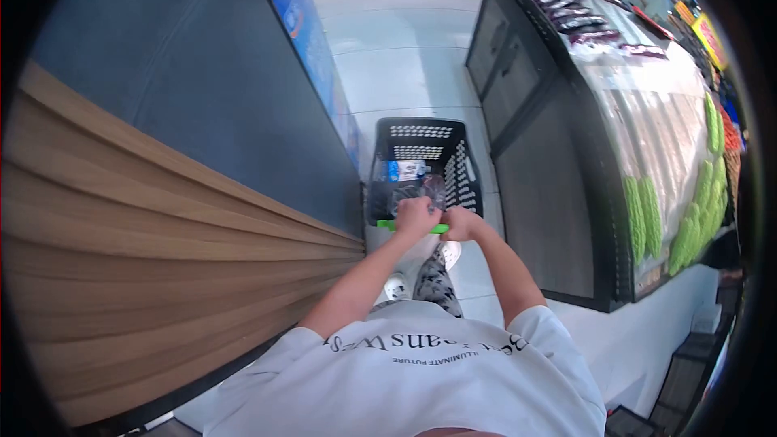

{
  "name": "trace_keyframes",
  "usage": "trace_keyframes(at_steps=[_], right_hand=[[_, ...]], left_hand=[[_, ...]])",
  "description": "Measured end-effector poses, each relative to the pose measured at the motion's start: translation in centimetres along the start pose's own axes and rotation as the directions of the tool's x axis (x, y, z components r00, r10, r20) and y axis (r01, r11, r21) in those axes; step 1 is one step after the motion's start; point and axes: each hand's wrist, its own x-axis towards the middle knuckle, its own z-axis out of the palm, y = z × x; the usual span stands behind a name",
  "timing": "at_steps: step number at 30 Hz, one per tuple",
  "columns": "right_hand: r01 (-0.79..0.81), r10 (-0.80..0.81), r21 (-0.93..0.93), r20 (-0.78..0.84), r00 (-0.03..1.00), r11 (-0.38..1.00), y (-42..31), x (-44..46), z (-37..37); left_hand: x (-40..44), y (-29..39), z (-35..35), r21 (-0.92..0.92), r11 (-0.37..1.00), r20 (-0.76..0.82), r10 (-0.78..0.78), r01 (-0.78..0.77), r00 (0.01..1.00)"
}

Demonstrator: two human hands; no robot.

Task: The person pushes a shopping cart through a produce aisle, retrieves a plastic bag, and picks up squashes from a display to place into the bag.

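My left hand (418, 216) and right hand (460, 224) curl around the green handle (388, 225). The black basket (421, 124) is in front of me. I think I'm steering it; next needs steady hands.

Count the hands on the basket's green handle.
2: the left hand near the middle of the green handle, and the right hand at its right end, by the black basket's near side. None seem hidden.

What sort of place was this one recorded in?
Probably a grocery shop or supermarket: what look like green bitter melons and wrapped purple produce lie on a display stand, and a black shopping basket is in view.
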Motion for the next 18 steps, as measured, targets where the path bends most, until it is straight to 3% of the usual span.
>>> trace_keyframes(at_steps=[8,13,18], right_hand=[[0.005,-0.005,0.024,0.031,1.000,1.000,0.7,3.5,-6.2],[-0.022,0.023,-0.012,0.139,0.990,1.000,3.4,6.9,-7.3],[-0.012,0.014,-0.012,0.144,0.989,1.000,6.5,11.7,-8.8]], left_hand=[[6.3,0.3,-1.2,0.024,0.998,-0.103,0.056,-0.054,0.993],[9.5,-0.5,-0.6,0.010,1.000,-0.041,-0.027,0.028,0.999],[14.4,-2.8,0.4,-0.029,1.000,-0.120,0.008,-0.011,0.993]])
